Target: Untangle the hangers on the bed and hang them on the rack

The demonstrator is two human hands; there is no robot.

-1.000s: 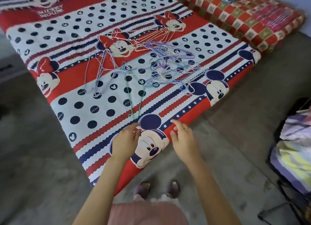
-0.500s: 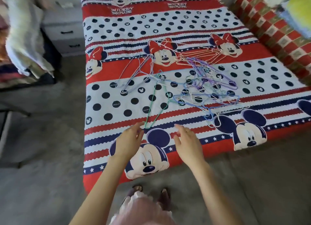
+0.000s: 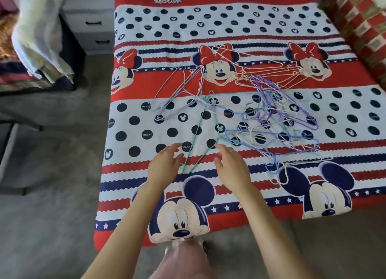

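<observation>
Left hand [image 3: 165, 166] and right hand [image 3: 231, 170] hover over the near part of the bed [image 3: 129, 211], fingers loosely spread, holding nothing. Green hanger [image 3: 200, 136] lies between them; its near corner sits just beside the L fingertips, contact w/ either hand can't be confirmed. Tangled hangers [image 3: 277, 120] (blue, purple, white, pink wire) lie mid-bed, spreading toward the right edge; a lavender hanger group [image 3: 177, 97] lies toward the left edge, overlapping the green one's hook end. Checked cushion [image 3: 359, 28] borders the far right corner. Drawer unit [image 3: 92, 25] stands at the far left edge, w/ draped cloth [image 3: 39, 36] beside it. Grey floor [image 3: 46, 216] runs along the left and near edges.
</observation>
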